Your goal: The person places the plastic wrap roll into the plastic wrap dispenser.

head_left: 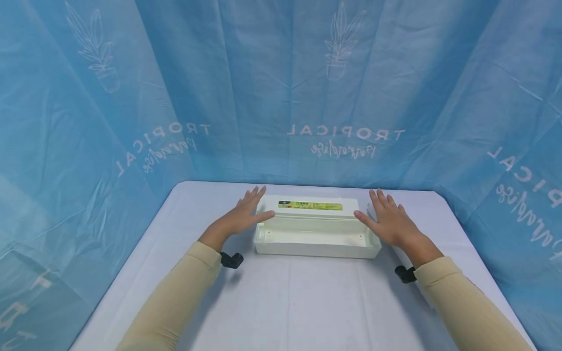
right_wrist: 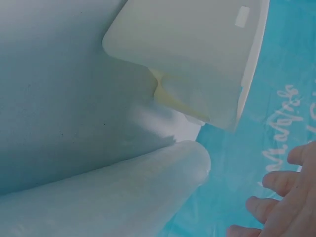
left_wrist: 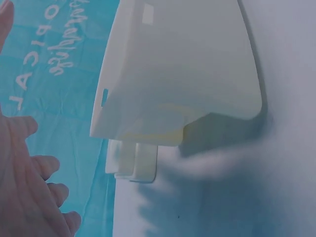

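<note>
A long white plastic box (head_left: 316, 250) sits on the table, its lid tipped back and its trough showing bare inside. On the lid is a yellow-green label (head_left: 310, 205). My left hand (head_left: 241, 214) hovers by the box's left end, fingers spread and thumb over the rim in the head view. At the other end my right hand (head_left: 390, 219) mirrors it, fingers also spread. Both palms hold nothing. A pale, smooth roll (right_wrist: 123, 190) lies along the right side of the box, mostly hidden under my right arm in the head view.
White cloth covers the table (head_left: 325, 307). Blue printed curtains (head_left: 263, 97) hang behind it and along both sides. A black wrist mount (head_left: 231, 260) juts from my left sleeve, and another black mount (head_left: 405, 274) from the right.
</note>
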The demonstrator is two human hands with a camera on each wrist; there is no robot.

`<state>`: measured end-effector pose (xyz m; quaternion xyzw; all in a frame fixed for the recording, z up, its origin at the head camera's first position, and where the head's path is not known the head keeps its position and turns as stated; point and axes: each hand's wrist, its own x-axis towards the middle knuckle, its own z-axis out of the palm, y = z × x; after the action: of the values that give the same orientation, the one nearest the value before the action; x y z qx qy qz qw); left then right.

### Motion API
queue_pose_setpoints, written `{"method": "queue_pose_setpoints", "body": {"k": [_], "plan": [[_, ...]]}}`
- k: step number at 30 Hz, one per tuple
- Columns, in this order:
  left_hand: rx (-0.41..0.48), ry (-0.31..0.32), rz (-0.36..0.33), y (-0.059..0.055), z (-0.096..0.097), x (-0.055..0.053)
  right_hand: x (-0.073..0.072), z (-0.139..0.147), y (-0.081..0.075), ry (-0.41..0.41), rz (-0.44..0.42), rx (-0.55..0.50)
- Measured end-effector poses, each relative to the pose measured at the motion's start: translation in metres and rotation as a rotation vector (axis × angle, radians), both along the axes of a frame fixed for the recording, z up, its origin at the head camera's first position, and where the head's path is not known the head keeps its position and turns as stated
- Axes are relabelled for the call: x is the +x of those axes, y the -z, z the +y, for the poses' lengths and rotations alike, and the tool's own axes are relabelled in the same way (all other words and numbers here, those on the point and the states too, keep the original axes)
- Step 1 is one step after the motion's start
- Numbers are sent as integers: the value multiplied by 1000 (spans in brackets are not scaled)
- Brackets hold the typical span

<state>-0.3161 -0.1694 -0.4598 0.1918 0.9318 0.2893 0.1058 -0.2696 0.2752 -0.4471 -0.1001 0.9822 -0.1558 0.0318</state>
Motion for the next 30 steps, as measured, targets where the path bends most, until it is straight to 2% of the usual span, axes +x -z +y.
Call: {"method": "queue_pose_setpoints", "body": {"k": [8,12,21,26,30], "plan": [[150,-121,-61,2,0,5,4,3,-4,21,-32,-89],[215,-158,-81,5,1,9,6,5,-5,33,-46,-112],[287,-232,-90,19,-1,12,8,14,0,58,-54,-154],[348,-241,-75,24,-1,14,13,15,-3,76,-62,-183],[389,-235,-62,26,0,20,17,17,-2,94,-36,-191]]}}
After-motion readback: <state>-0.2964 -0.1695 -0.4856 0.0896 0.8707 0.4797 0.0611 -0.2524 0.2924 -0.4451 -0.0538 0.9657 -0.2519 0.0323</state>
